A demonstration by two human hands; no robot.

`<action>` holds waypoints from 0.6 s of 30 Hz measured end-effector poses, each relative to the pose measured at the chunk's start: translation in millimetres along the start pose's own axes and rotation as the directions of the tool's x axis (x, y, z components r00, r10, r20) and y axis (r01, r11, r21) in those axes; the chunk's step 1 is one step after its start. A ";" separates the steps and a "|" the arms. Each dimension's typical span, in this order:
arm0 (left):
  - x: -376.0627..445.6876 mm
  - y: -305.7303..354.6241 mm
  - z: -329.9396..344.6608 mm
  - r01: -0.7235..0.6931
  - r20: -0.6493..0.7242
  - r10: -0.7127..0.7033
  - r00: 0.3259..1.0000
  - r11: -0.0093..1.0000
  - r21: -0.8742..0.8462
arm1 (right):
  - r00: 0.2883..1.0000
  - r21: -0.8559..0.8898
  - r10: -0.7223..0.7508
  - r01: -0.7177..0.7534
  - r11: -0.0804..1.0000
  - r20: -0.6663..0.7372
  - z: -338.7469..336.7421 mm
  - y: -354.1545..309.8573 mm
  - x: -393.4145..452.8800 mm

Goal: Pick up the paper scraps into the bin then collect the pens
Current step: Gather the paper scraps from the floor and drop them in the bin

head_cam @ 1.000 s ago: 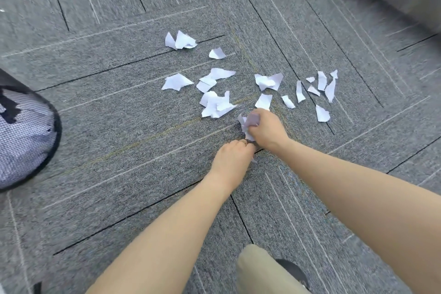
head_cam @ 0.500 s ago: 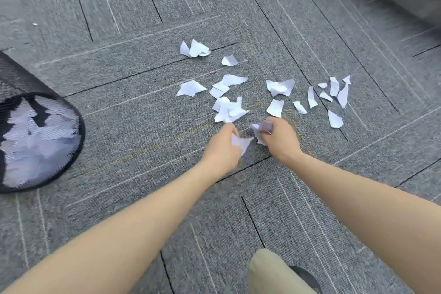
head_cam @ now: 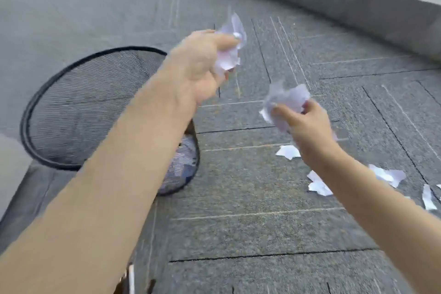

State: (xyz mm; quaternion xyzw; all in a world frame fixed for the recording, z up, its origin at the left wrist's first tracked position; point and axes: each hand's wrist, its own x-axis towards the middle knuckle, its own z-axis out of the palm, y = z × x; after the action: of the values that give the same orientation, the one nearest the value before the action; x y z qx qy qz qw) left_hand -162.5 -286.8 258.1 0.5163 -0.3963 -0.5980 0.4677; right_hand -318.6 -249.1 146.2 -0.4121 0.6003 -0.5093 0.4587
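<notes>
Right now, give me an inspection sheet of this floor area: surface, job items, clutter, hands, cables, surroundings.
Surface: grey carpet tiles with dark seams and pale stripes.
Job's things: black mesh bin lying tilted, paper visible through its mesh; loose paper scraps on the carpet at right; no pens seen.
Clutter: nothing seen beyond the scraps.
Hands: left hand grips a wad of scraps just right of the bin's mouth; right hand grips a second wad above the carpet.
Cables: nothing seen.
Surroundings: grey skirting along the wall; blurred objects at the bottom edge, cannot tell what.
</notes>
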 end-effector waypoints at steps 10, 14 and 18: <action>-25.6 -14.1 -166.9 0.233 -0.390 0.182 0.902 0.557 0.797 | 0.822 -0.479 -0.267 0.522 0.706 0.503 173.5 -78.6 -4.4; -39.0 -21.8 -175.6 0.296 -0.315 0.009 0.949 0.313 0.902 | 0.799 -0.608 -0.298 0.593 0.528 0.522 183.4 -66.2 -11.6; -34.7 -22.9 -158.6 0.219 -0.315 0.267 0.911 0.332 0.917 | 0.832 -0.589 -0.315 0.548 0.594 0.457 169.3 -62.3 -14.0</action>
State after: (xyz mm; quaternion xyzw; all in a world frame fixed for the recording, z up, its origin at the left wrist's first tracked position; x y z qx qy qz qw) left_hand -8.2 -246.0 220.5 0.7972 -0.5673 -0.1267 0.1630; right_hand -149.2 -284.0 199.5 -0.7615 0.5485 -0.2701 0.2153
